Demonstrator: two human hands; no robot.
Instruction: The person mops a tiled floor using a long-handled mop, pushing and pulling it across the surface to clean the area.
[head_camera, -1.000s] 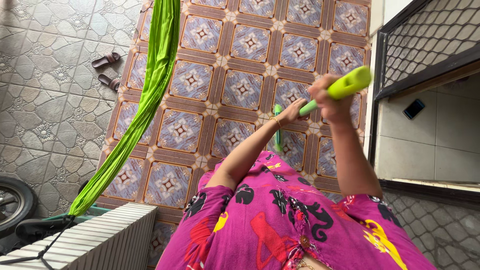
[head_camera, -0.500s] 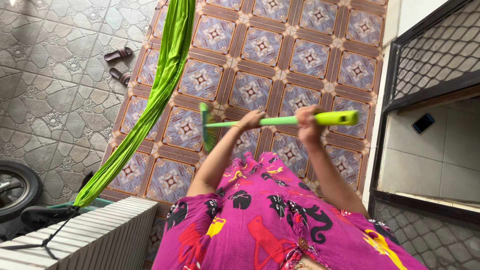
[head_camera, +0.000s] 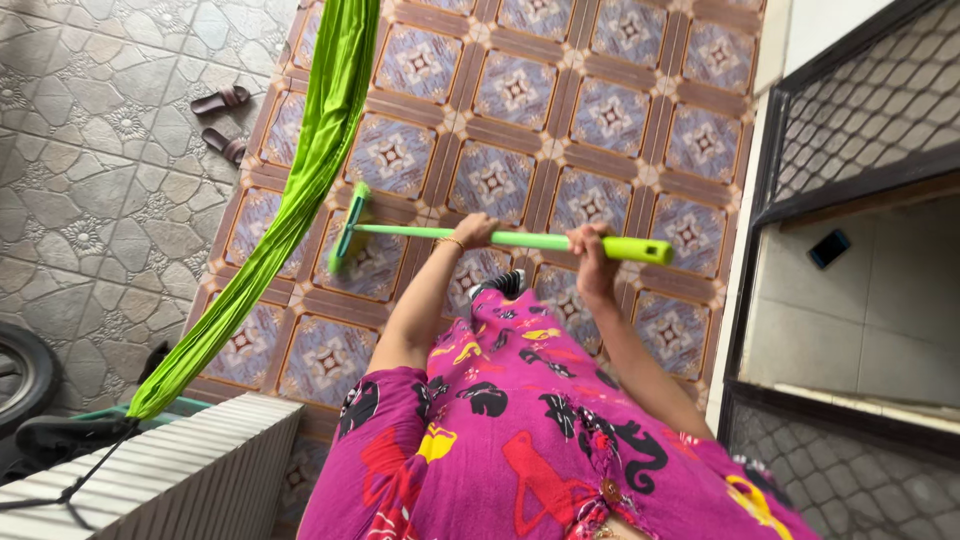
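Observation:
I hold a bright green long-handled floor scrubber (head_camera: 420, 233) with both hands. My left hand (head_camera: 474, 231) grips the shaft nearer the head. My right hand (head_camera: 591, 250) grips it close to the thicker end of the handle (head_camera: 640, 250). The flat green head (head_camera: 350, 228) rests on the patterned orange and purple floor tiles (head_camera: 610, 130), next to a hanging green hammock (head_camera: 300, 190). My pink patterned dress fills the lower middle of the view.
A pair of brown sandals (head_camera: 218, 118) lies on the grey stone paving at the left. A white ribbed panel (head_camera: 170, 480) stands at lower left with a tyre (head_camera: 20, 370) beside it. A black grille door frame (head_camera: 790, 130) and a dark phone (head_camera: 830, 248) are at the right.
The scrubber has swung from pointing steeply down to lying almost level, and its head has moved left across the tiles toward the hammock. Both hands stayed on the handle.

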